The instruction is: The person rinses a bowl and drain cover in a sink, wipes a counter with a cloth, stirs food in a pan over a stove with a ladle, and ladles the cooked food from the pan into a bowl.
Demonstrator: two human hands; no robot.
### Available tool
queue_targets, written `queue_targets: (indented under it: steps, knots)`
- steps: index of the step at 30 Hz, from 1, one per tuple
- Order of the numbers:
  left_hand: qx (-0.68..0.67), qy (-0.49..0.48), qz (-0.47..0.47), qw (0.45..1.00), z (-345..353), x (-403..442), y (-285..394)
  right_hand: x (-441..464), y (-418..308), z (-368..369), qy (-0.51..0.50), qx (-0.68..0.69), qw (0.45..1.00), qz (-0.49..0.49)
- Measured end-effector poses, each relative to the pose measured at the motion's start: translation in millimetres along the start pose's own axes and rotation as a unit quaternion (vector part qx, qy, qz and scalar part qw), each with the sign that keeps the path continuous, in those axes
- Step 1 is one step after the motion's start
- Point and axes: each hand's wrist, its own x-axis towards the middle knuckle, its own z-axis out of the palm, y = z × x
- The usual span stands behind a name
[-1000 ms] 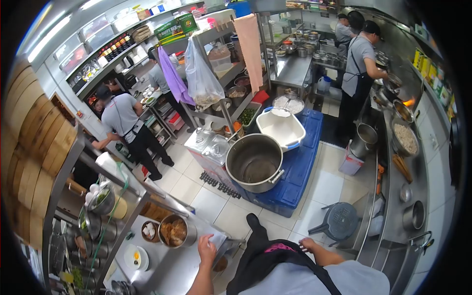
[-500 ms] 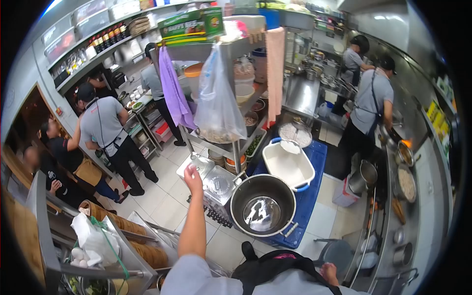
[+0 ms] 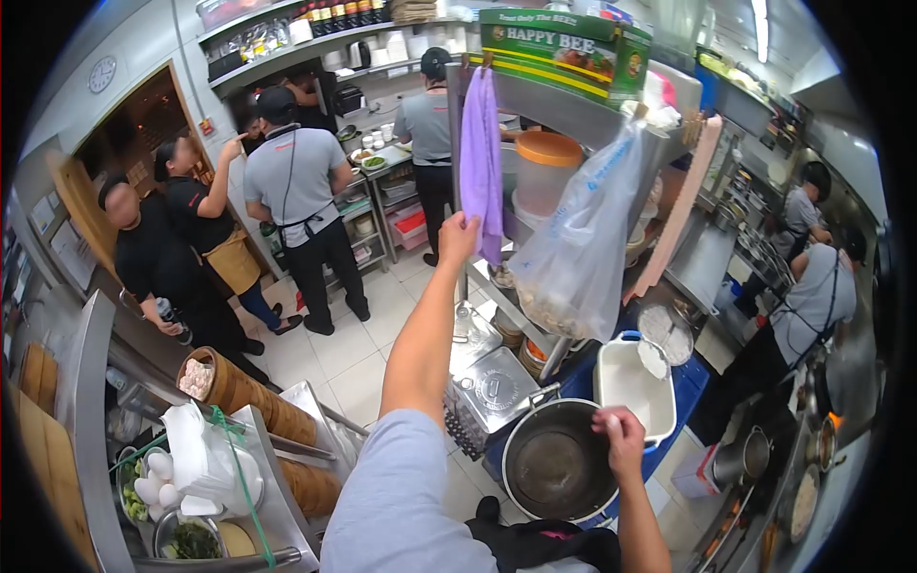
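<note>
My left hand (image 3: pixel 460 237) reaches forward, its fingers closed at the left edge of a purple towel (image 3: pixel 484 162) that hangs from the metal shelf. My right hand (image 3: pixel 623 441) is over the right rim of a large empty metal pot (image 3: pixel 549 477), fingers curled; what they hold, if anything, is hidden. Behind the pot sits a white rectangular tub (image 3: pixel 626 387) with blue handles. To the pot's left is a square metal tin (image 3: pixel 492 387). A clear plastic bag (image 3: pixel 583 229) hangs right of the towel.
A green Happy Bee box (image 3: pixel 564 53) tops the shelf. Bamboo steamers (image 3: pixel 253 401) and eggs (image 3: pixel 153 482) stand at left. Several people work nearby, one in a grey shirt (image 3: pixel 291 162). Cooks stand by a stove with a flame (image 3: pixel 836 420) at right.
The view has swung left, so the room shifts right. My left hand has gone up to the purple towel and its fingers have closed. My right hand has risen over the pot's rim.
</note>
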Motion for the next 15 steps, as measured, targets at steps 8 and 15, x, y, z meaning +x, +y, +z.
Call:
queue_targets:
  steps: [8,15]
  knots:
    - [-0.363,-0.201,0.085,0.906,-115.5,-34.7,136.5,167.6,-91.7,167.5,-0.091,0.046,0.980,-0.174]
    - [-0.809,-0.177,-0.035,0.559,-74.6,-17.7,204.1,260.3,-118.0,256.5,-0.348,0.439,0.827,0.041]
